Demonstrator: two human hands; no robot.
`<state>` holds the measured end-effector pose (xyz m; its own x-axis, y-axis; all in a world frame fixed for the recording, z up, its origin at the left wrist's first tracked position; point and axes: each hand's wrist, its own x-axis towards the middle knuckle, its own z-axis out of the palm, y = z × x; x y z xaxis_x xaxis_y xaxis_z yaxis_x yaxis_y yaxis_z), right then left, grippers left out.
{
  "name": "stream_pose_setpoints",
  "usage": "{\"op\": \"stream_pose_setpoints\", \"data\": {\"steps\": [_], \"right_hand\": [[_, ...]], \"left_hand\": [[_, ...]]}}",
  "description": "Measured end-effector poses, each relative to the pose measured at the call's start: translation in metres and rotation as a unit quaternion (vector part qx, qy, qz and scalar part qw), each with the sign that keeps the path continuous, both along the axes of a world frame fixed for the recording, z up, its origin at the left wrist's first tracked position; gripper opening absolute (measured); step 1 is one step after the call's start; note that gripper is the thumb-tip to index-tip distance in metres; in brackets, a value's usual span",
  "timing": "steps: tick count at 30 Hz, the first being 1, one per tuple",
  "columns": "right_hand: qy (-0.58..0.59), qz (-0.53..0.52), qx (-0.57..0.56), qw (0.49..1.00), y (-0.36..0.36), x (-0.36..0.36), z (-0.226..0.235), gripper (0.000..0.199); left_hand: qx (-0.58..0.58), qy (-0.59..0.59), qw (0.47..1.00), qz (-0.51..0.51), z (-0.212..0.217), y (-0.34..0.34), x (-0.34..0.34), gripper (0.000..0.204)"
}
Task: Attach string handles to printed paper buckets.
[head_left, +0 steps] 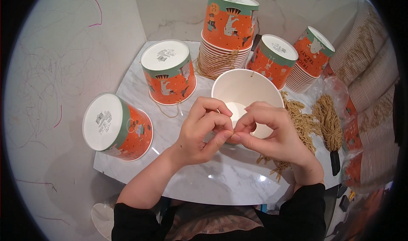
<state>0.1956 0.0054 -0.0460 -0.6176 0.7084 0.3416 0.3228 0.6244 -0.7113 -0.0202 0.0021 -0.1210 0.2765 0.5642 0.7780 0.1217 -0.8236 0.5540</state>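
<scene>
An open paper bucket [223, 86], white inside, stands upright in front of me, with a bit of tan cord showing at its far rim. At its near side my left hand [204, 130] and my right hand [270, 130] meet, fingertips pinched together. Whatever lies between those fingertips is too small to make out. To the right of the bucket, beside my right hand, lies a loose heap of tan cord [304, 124]. A tied bundle of tan cord [328, 117] is just beyond it.
Upside-down orange buckets stand at the left [140, 132] and back left [168, 88]. Behind rises a tall bucket stack [231, 24] with cord on it. Two more orange stacks [270, 62] [308, 60] are back right. Plastic-wrapped bucket stacks [374, 100] line the right side; marble walls enclose the table.
</scene>
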Motion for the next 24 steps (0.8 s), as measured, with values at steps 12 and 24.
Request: {"op": "stream_pose_setpoints", "data": {"steps": [12, 24], "right_hand": [[-0.015, -0.018, 0.110, 0.994, -0.008, 0.000, 0.002, 0.011], [-0.054, 0.036, 0.210, 0.976, -0.005, -0.010, -0.007, 0.018]], "left_hand": [[0.051, 0.049, 0.997, -0.012, 0.012, -0.001, -0.013, 0.019], [0.065, 0.054, 0.996, -0.024, 0.009, 0.002, -0.020, 0.007]]}}
